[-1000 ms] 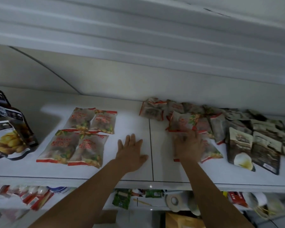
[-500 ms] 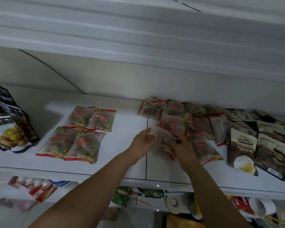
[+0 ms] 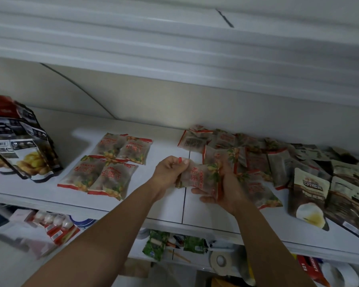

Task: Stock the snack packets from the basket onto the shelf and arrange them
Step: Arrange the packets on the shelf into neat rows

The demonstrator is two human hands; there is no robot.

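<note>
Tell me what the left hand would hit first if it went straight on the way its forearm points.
Probably the heap's far-left packet, just beyond the held packet that the left hand pinches; depth is unclear.

1. This looks like a small shop or its stockroom: a long white shelf [image 3: 174,214] runs across the view, with another shelf board [image 3: 174,65] above it.
2. Many identical sealed snack packets [image 3: 104,172] lie on it in rows, with a heap of more [image 3: 257,162] beside printed dark pouches [image 3: 340,193].
3. The lower shelf [image 3: 195,263] holds mixed goods, among them green packets [image 3: 155,245] and a tape roll [image 3: 221,261].
</note>
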